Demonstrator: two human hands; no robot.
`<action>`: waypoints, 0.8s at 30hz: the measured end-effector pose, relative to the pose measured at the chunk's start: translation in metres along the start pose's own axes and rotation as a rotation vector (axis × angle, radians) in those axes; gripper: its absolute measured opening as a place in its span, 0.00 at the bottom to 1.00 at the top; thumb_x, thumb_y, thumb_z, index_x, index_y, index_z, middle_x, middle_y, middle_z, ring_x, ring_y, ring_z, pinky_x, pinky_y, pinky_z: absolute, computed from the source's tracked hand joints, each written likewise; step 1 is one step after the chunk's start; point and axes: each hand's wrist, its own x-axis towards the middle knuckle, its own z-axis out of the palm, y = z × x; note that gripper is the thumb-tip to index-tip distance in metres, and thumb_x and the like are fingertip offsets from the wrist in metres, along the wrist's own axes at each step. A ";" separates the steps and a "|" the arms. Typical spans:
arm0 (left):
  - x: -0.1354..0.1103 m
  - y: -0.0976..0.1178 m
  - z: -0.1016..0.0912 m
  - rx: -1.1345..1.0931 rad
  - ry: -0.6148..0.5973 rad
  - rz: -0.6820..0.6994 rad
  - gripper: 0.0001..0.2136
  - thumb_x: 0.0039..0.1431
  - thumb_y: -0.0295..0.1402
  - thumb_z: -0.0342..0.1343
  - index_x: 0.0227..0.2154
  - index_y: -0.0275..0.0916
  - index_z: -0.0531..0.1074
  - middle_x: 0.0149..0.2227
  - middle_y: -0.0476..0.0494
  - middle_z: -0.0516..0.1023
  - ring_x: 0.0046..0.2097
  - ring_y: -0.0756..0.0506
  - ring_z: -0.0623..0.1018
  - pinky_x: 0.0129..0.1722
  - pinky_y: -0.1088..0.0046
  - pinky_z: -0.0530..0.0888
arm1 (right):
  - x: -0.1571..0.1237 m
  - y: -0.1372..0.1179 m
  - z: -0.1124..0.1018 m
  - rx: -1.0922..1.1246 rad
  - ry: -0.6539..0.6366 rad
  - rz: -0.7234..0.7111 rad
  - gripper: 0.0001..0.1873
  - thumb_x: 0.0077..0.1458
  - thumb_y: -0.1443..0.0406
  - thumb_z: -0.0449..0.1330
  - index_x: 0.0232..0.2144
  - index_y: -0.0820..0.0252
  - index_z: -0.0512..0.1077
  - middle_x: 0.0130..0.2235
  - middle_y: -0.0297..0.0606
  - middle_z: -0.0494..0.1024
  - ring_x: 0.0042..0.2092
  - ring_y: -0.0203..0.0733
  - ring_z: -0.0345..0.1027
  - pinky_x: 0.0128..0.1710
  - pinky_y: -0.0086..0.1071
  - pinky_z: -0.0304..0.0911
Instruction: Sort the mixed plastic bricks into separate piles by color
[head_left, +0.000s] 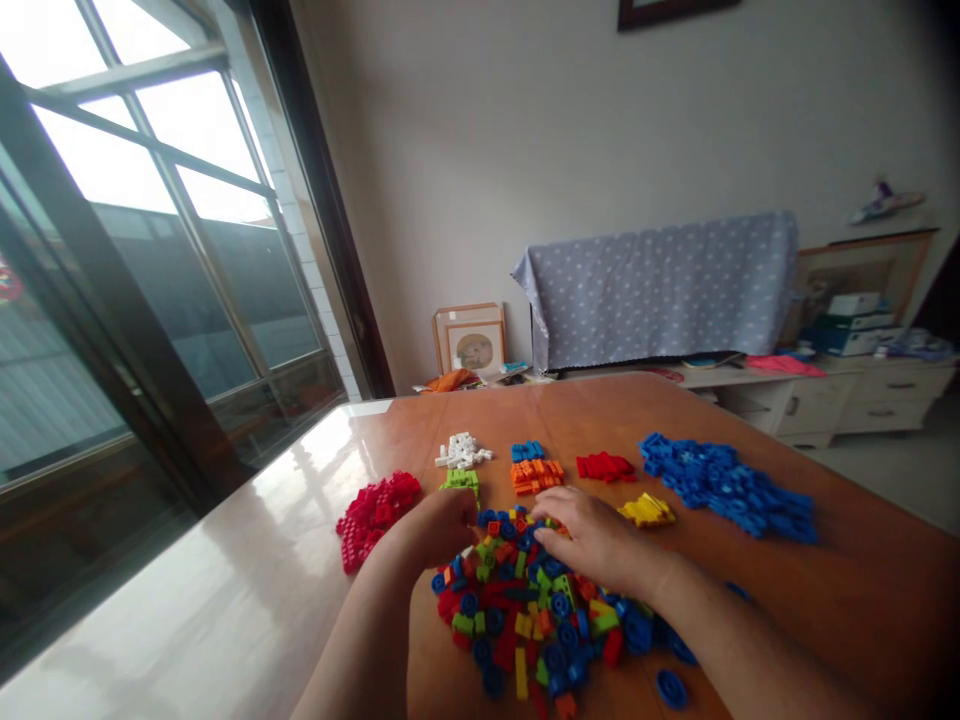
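A mixed pile of toy building blocks (525,625) in red, blue, green, yellow and orange lies before me. My left hand (448,525) is at the pile's far left edge, just in front of the light green blocks (460,480). Its fingers are curled in, and whatever they hold is hidden. Over the pile's far right side, my right hand (585,530) lies palm down with thumb and fingers apart, fingertips at the blocks. Orange blocks (536,476) sit just beyond it, and yellow blocks (647,510) to its right.
On the wooden table (255,580) are also pinkish-red bricks (375,510), white blocks (463,451), a small blue group (528,451), red blocks (604,466) and a large blue heap (724,485). A blue wheel-like piece (671,688) lies near my right forearm.
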 end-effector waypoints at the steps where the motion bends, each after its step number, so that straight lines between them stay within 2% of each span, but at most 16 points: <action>1: 0.001 0.002 0.000 -0.024 0.046 0.020 0.06 0.48 0.28 0.57 0.31 0.39 0.72 0.28 0.51 0.71 0.28 0.51 0.67 0.25 0.77 0.58 | 0.001 0.003 0.000 0.010 0.025 0.013 0.11 0.59 0.63 0.58 0.41 0.56 0.78 0.47 0.41 0.79 0.49 0.46 0.71 0.53 0.36 0.64; 4: 0.007 0.010 0.005 -0.117 0.186 0.090 0.05 0.52 0.31 0.56 0.32 0.37 0.73 0.26 0.51 0.71 0.28 0.51 0.66 0.26 0.76 0.59 | 0.004 0.011 -0.002 0.022 0.100 0.074 0.10 0.59 0.63 0.58 0.40 0.56 0.78 0.42 0.40 0.80 0.46 0.45 0.72 0.49 0.35 0.64; 7: 0.020 0.016 0.016 -0.202 0.276 0.115 0.06 0.54 0.32 0.56 0.32 0.36 0.75 0.27 0.50 0.73 0.29 0.51 0.68 0.27 0.76 0.62 | 0.005 0.015 -0.003 0.029 0.134 0.115 0.09 0.59 0.63 0.57 0.37 0.56 0.78 0.40 0.39 0.79 0.45 0.44 0.72 0.47 0.34 0.64; 11: 0.041 0.020 0.034 -0.172 0.392 0.145 0.08 0.55 0.28 0.54 0.33 0.36 0.78 0.33 0.45 0.78 0.35 0.48 0.74 0.35 0.75 0.68 | 0.006 0.017 -0.001 0.043 0.134 0.122 0.09 0.59 0.64 0.57 0.36 0.56 0.78 0.39 0.38 0.79 0.44 0.43 0.72 0.46 0.33 0.63; 15: 0.052 0.018 0.045 -0.131 0.372 0.230 0.15 0.54 0.23 0.50 0.40 0.38 0.79 0.43 0.42 0.80 0.44 0.45 0.77 0.45 0.73 0.70 | 0.006 0.020 0.000 0.034 0.147 0.126 0.09 0.59 0.64 0.57 0.36 0.55 0.78 0.39 0.38 0.79 0.44 0.43 0.71 0.46 0.33 0.63; 18: 0.053 0.016 0.046 -0.109 0.354 0.217 0.18 0.54 0.21 0.47 0.43 0.39 0.77 0.45 0.43 0.80 0.46 0.46 0.77 0.46 0.74 0.70 | 0.006 0.022 -0.001 0.030 0.152 0.129 0.10 0.59 0.64 0.57 0.37 0.55 0.78 0.39 0.37 0.79 0.43 0.43 0.71 0.46 0.33 0.62; 21: 0.051 0.016 0.043 -0.042 0.364 0.193 0.18 0.52 0.21 0.47 0.42 0.40 0.76 0.43 0.44 0.80 0.45 0.45 0.77 0.44 0.74 0.70 | 0.007 0.022 0.000 0.022 0.151 0.135 0.09 0.58 0.64 0.57 0.36 0.55 0.78 0.39 0.37 0.79 0.43 0.43 0.72 0.46 0.33 0.62; 24: 0.049 0.017 0.043 0.049 0.341 0.219 0.15 0.54 0.23 0.48 0.39 0.41 0.77 0.43 0.43 0.79 0.46 0.44 0.76 0.47 0.72 0.69 | 0.006 0.022 0.001 0.017 0.142 0.142 0.09 0.58 0.64 0.57 0.35 0.55 0.78 0.38 0.37 0.79 0.43 0.43 0.72 0.45 0.33 0.63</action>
